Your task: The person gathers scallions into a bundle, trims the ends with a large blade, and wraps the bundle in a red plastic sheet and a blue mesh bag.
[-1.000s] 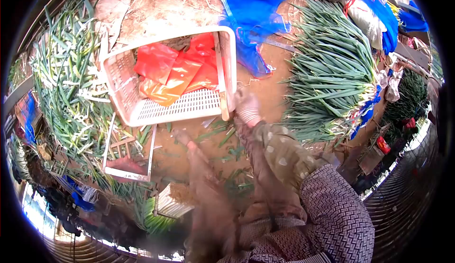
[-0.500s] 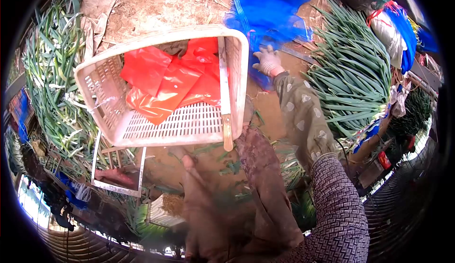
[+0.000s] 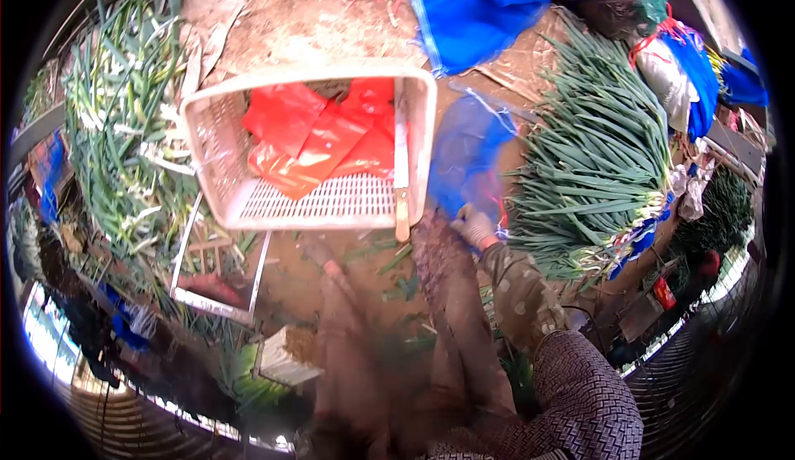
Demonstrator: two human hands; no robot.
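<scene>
My right hand point(image 3: 475, 226), in a pale glove, is closed on the lower edge of a thin blue mesh bag point(image 3: 470, 141), right of the crate and near my knee. The bag hangs spread out over the ground. Its far end shows a white cord. A pale plastic crate point(image 3: 306, 219) stands tilted in front of me with red plastic bags point(image 3: 319, 133) inside. Along its right side rests a long knife point(image 3: 402, 166), its wooden handle sticking out over the near rim. My left hand is out of view.
Green onions point(image 3: 592, 154) lie in a large heap on the right; loose ones point(image 3: 124, 145) cover the left. A blue sheet point(image 3: 476, 13) lies at the back. A white-framed stool point(image 3: 214, 305) stands at the lower left, beside a pale block point(image 3: 287, 356).
My right hand has come back toward my knee from beside the blue sheet, drawing the blue mesh bag with it. Its fingers, spread earlier, are now closed. The view has shifted slightly.
</scene>
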